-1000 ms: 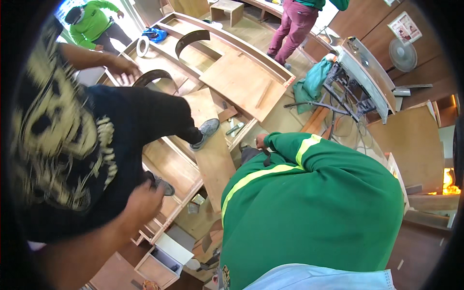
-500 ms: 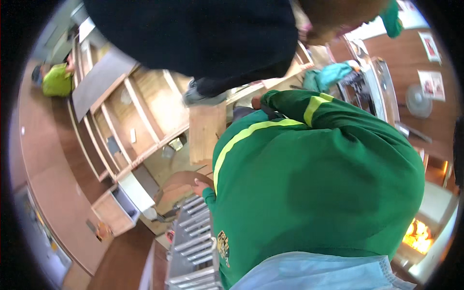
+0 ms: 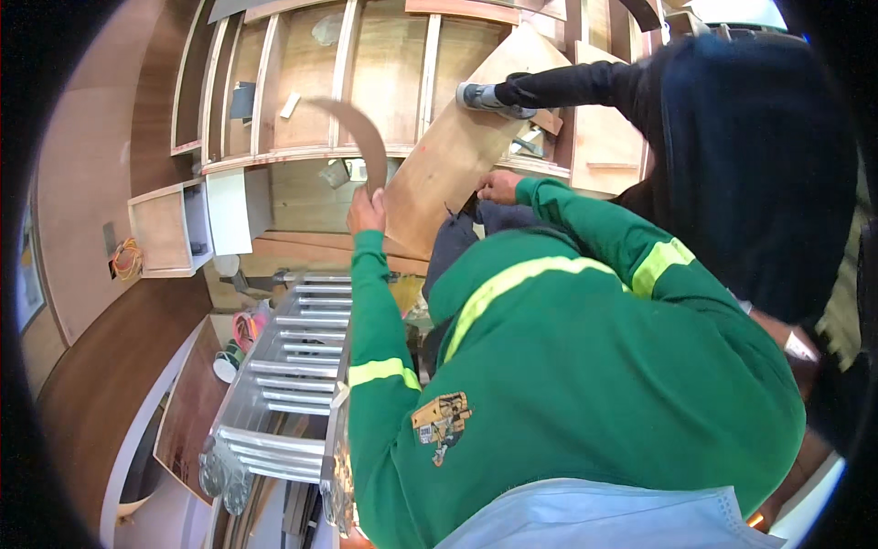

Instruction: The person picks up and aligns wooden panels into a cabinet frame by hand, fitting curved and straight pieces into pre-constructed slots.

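My left hand is closed around the lower end of a thin, curved brown strip. The strip rises from my fingers and bends over to the left, in front of a low wooden frame. My right hand is near my dark trousers, fingers curled beside a small black thing; what they hold, if anything, is hidden. Between and beyond my hands, a pale wooden board slants up to the wooden frame. A co-worker's grey shoe is on that board.
The co-worker in dark clothes bends close at my right. An aluminium ladder stands at my left. Beyond it are a drawer box, a white panel and an orange cable coil. Brown planks lie by the frame.
My left hand has moved forward and raised the brown strip. My view has turned, and the co-worker now appears farther right. My right hand stays near my waist.
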Demonstrator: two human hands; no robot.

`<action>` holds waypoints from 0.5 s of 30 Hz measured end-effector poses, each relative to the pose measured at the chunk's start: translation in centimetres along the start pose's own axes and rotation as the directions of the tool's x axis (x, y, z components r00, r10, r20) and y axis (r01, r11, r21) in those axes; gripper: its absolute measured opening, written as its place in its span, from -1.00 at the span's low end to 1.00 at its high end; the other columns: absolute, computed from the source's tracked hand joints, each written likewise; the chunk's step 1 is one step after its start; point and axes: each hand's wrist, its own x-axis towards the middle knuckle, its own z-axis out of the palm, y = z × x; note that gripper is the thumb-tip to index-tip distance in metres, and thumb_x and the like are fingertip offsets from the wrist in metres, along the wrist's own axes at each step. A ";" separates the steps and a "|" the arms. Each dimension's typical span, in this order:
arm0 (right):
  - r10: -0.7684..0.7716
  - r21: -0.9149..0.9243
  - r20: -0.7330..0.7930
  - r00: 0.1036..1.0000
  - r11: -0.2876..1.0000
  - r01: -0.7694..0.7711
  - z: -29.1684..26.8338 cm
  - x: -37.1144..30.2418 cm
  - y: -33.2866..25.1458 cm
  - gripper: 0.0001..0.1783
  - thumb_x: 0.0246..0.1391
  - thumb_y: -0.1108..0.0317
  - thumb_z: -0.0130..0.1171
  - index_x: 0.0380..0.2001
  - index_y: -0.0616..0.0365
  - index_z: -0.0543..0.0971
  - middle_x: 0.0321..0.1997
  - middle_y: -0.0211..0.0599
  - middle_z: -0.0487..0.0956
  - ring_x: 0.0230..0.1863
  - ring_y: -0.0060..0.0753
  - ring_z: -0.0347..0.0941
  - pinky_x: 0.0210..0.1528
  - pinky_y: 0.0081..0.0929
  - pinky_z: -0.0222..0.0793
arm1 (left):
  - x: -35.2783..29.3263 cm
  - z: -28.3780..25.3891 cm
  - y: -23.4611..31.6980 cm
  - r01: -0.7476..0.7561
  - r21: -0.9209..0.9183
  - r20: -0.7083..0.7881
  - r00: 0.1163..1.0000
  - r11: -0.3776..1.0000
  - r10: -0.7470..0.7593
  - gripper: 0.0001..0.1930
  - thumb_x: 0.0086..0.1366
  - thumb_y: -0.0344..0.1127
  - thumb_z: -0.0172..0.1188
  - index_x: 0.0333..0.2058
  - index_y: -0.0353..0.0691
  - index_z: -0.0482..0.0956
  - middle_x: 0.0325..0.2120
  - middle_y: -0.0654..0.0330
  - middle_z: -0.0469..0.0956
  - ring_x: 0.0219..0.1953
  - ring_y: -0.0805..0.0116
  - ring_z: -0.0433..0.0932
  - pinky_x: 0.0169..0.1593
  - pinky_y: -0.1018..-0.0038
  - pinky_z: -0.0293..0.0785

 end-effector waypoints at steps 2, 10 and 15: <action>0.048 0.055 -0.022 0.999 0.997 -0.047 0.8 0.9 1.8 -0.62 0.17 0.12 0.22 -0.08 0.15 0.66 -0.14 -0.06 0.69 -0.05 -0.06 0.62 0.05 -0.20 0.48 | 4.9 0.4 0.8 -0.116 0.028 0.081 0.990 0.993 0.114 -0.64 0.37 -0.08 0.15 0.01 -0.15 0.56 -0.07 -0.05 0.59 -0.09 -0.20 0.58 -0.07 -0.04 0.49; 0.182 0.285 -0.056 0.982 0.945 -0.159 4.0 7.0 6.8 -0.65 0.17 0.16 0.16 -0.13 0.17 0.67 -0.19 0.02 0.69 -0.07 0.04 0.62 0.03 -0.14 0.48 | 21.7 2.8 3.6 -0.176 0.328 0.411 0.911 0.928 0.028 -0.57 0.34 -0.17 0.15 0.20 0.19 0.51 0.01 0.17 0.59 0.02 -0.04 0.59 0.07 0.01 0.52; 0.158 0.274 -0.136 0.978 0.955 -0.116 4.3 11.1 7.9 -0.64 0.19 0.19 0.12 -0.08 0.20 0.63 -0.15 0.12 0.66 -0.04 0.17 0.60 0.06 -0.10 0.47 | 29.0 8.3 0.8 -0.289 0.310 0.447 0.885 0.906 0.129 -0.53 0.32 -0.15 0.14 0.23 0.19 0.50 0.00 0.15 0.60 0.03 -0.02 0.59 0.11 0.05 0.50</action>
